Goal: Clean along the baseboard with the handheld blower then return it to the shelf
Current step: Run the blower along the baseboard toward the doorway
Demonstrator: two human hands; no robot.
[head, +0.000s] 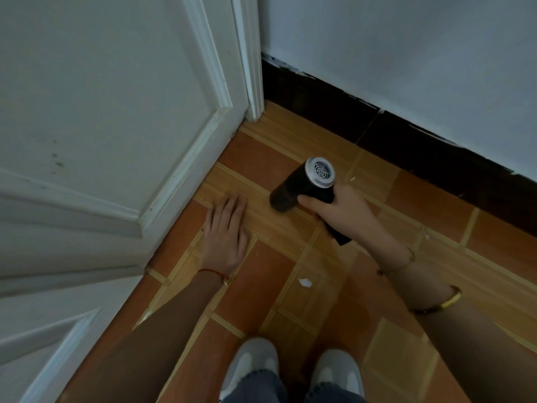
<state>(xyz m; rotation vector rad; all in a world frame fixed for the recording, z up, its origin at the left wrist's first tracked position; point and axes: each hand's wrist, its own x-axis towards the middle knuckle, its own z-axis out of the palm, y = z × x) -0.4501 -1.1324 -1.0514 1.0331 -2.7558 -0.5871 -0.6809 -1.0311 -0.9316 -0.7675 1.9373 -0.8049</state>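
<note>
White panelled door, pale wall, orange tiled floor

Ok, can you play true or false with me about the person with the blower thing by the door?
1. The right hand holds the black blower. True.
2. The left hand grips a cloth. False: its fingers are straight and it holds nothing.
3. The baseboard under the wall is white. False: it is dark, almost black.
4. A small white scrap lies on the tiled floor between the arms. True.
5. The blower sits on a shelf. False: it is in the hand, low over the floor, and no shelf shows.
6. A white door stands on the left. True.
</note>
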